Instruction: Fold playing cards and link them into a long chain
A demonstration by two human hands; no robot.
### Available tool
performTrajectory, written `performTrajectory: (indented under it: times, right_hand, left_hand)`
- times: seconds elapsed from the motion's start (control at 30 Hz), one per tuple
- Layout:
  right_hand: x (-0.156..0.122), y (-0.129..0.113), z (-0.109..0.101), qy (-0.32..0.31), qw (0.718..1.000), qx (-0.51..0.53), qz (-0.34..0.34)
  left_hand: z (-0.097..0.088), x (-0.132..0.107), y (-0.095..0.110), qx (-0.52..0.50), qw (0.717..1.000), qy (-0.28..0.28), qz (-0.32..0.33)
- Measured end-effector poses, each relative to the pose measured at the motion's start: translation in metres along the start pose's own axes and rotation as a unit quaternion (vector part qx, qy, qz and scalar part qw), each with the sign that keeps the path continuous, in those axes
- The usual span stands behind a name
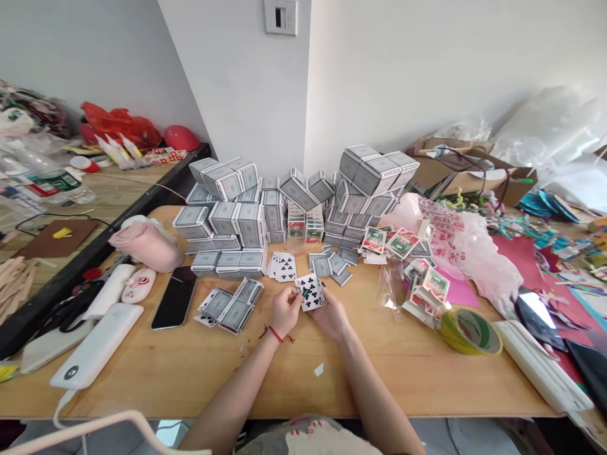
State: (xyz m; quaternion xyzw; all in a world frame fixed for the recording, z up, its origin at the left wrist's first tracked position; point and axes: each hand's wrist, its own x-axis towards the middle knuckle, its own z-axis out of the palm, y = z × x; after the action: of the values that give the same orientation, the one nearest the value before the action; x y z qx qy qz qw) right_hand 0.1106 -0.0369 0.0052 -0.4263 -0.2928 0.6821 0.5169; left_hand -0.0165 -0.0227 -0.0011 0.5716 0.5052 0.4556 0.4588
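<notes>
Both my hands meet above the middle of the wooden table (199, 373). My left hand (284, 311) and my right hand (331, 313) are closed on a small stack of playing cards (310, 292), whose top card shows black clubs. Just beyond lie face-up cards (283, 266) in a loose fan and several face-down cards (332, 265). A spread of grey-backed cards (232, 306) sits to the left of my left hand. A large heap of grey card boxes (246, 218) is stacked against the wall.
A black phone (174, 297), a white power bank (97, 346) and a pink roll (147, 245) lie at the left. At the right are red-green card boxes (429, 287), a pink plastic bag (467, 243), a roll of yellow-green tape (470, 332) and craft clutter.
</notes>
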Motion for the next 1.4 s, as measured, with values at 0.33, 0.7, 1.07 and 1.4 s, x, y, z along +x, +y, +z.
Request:
performTrajectory:
  times: [0.33,0.7,1.07,1.4]
  right_hand:
    - [0.002,0.014,0.008,0.050,0.998,0.024,-0.036]
    - [0.001,0.015,0.007,0.137,0.949,-0.222,-0.175]
    - [-0.005,0.009,0.009,0.096,0.979,-0.115,-0.140]
    - [-0.004,0.010,0.015,0.098,0.984,-0.082,-0.124]
  left_hand:
    - [-0.001,0.000,0.003,-0.024,1.000,-0.013,-0.015]
    - [-0.002,-0.001,0.001,0.009,1.000,0.017,0.009]
    - [-0.001,-0.003,0.001,-0.018,1.000,-0.010,0.003]
    - [-0.002,-0.003,0.003,-0.008,1.000,0.015,0.017]
